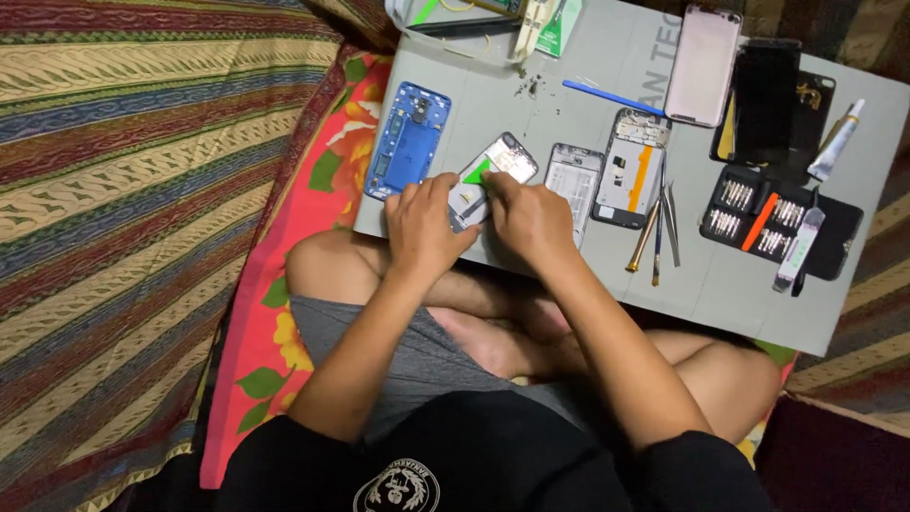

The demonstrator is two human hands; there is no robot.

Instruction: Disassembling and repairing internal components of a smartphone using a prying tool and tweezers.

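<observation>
2 hands meet over 1 opened phone (493,175) lying near the front edge of the grey mat (730,284). The left hand (424,223) is curled on its lower end, pinning it flat; the right hand (531,220) closes its fingertips at the green tab (477,172) inside, though whether they actually pinch it I cannot tell. Judged from this, the work goes best with the frame held firmly down and the tab handled slowly, close to the surface. Around it lie 1 blue frame (408,140) to the left and 2 more open frames (573,177) (631,167) to the right. Further out: 1 pink back cover (702,64), 1 black phone (766,100), 1 blue pry stick (613,98), 1 bit set (758,216), 1 glue tube (835,142), and about 3 slim tools (661,228).
</observation>
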